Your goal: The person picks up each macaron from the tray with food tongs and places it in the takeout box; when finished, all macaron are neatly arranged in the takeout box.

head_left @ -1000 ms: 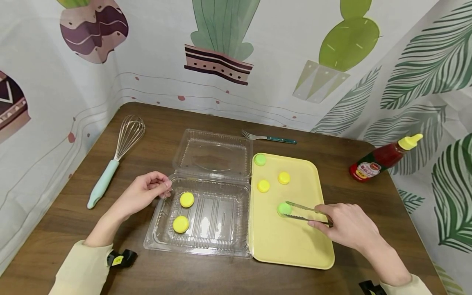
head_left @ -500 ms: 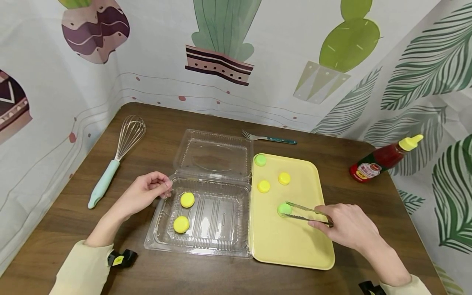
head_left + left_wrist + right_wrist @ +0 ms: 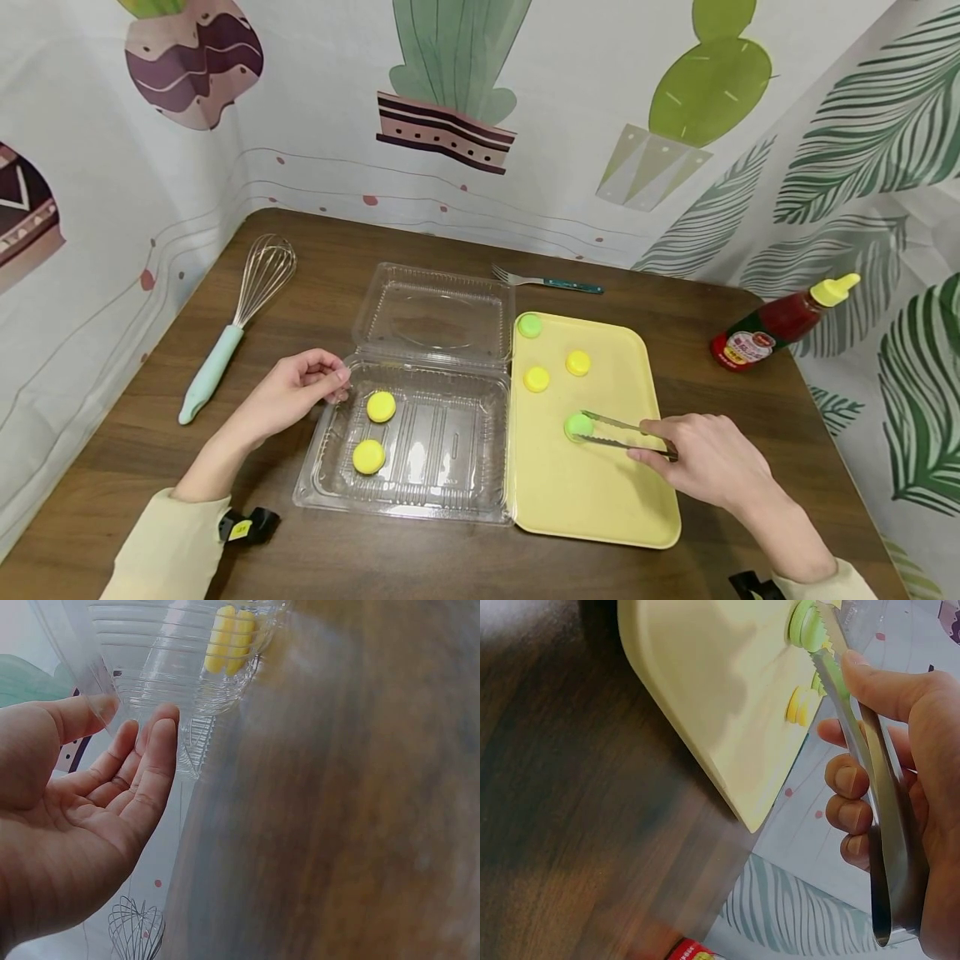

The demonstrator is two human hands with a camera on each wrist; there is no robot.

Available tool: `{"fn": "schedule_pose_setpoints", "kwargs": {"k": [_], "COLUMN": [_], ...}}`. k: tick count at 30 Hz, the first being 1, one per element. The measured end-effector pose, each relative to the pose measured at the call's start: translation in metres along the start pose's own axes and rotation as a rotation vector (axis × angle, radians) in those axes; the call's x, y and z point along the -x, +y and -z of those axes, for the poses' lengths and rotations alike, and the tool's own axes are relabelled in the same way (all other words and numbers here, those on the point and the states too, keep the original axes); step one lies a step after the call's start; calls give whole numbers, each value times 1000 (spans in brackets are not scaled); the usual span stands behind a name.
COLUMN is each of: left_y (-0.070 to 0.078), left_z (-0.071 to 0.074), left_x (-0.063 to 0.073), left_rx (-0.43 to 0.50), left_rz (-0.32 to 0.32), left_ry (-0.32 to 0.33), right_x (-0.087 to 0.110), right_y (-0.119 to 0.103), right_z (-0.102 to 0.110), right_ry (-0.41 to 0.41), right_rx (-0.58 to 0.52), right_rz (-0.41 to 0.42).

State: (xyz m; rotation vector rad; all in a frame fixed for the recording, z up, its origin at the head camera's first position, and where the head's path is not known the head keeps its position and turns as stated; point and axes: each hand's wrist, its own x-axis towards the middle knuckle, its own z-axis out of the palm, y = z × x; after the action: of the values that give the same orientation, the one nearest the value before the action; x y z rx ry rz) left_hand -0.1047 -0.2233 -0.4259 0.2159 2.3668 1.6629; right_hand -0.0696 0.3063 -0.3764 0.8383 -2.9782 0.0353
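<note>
My right hand (image 3: 708,462) holds metal tongs (image 3: 889,817), thumb on one arm and fingers curled round the other. Their serrated tips lie on either side of a green macaron (image 3: 578,427) on the yellow tray (image 3: 600,500). Farther back on that tray are another green macaron (image 3: 529,325) and two yellow ones, a left one (image 3: 536,379) and a right one (image 3: 577,362). My left hand (image 3: 303,383) grips the rim of a clear plastic container (image 3: 450,512) at its left corner. Two yellow macarons, one farther (image 3: 381,407) and one nearer (image 3: 368,457), sit inside; its lid (image 3: 435,317) lies folded back.
A whisk (image 3: 225,350) with a mint handle lies at the left. Behind the lid and tray is a fork (image 3: 551,283). A red sauce bottle (image 3: 765,337) with a yellow cap stands at the right, near the patterned cloth backdrop (image 3: 562,192).
</note>
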Motion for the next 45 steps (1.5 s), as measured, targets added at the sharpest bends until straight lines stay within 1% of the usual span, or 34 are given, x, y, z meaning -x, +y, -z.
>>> {"fn": "schedule_pose_setpoints", "kwargs": {"k": [9,16,20,26,35,45], "left_y": [1,0,0,1,1,0], "left_z": [1,1,1,1,0,0], "left_x": [0,1,1,2,1,1], "left_rx": [-8,-6,-3,-3,-9,-8], "left_rz": [6,4,5,7,3,4], "left_ry": [2,2,2,4,2,3], "right_x": [-4,-11,-15,-24,-41,-60], "right_y": [0,-2,-3,-6,-11,-24], "right_z": [6,15,20,29,41,50], "right_ry": [36,35,49,65,119,125], "right_rx": [14,20,23,27,54,50], "right_rz": [29,48,67,96,159,202]}}
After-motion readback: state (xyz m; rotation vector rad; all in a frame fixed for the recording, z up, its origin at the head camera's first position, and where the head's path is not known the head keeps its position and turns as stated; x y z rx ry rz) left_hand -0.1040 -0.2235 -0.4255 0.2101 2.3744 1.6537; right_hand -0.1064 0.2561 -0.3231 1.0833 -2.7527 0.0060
